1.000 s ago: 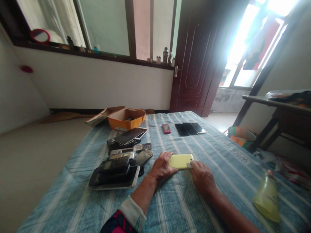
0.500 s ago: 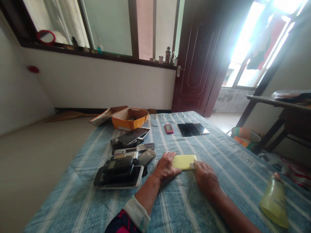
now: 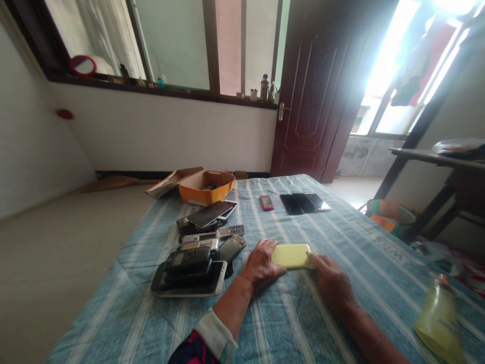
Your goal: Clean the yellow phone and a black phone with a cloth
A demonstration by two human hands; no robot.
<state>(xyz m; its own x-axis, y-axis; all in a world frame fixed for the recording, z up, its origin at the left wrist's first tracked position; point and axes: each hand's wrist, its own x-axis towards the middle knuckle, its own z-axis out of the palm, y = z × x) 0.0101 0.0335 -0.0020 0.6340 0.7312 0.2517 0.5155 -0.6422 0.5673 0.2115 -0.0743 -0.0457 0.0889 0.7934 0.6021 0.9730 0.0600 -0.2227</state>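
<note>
A pale yellow phone (image 3: 291, 256) lies back side up on the striped blue cloth, its long side running left to right. My left hand (image 3: 262, 263) grips its left end, thumb along the near edge and fingers at the far side. At the right end, my right hand (image 3: 330, 275) has its fingers pinched together against the phone's corner. A scrap of something whitish, like a tissue, shows under those fingertips, mostly hidden. Left of my hands is a pile of old phones (image 3: 189, 263), some with keypads, some with screens.
Behind the pile stands an open orange box (image 3: 206, 194). Farther back lie a small pink phone (image 3: 267, 202) and several dark phones (image 3: 303, 203) side by side. A bottle of yellowish liquid (image 3: 439, 318) stands at the near right. The bed-like surface (image 3: 151, 333) ends at left.
My right fingertips have shifted slightly along the phone's right end, and less of the whitish scrap shows. My left hand keeps its hold. The whole view has shifted a little.
</note>
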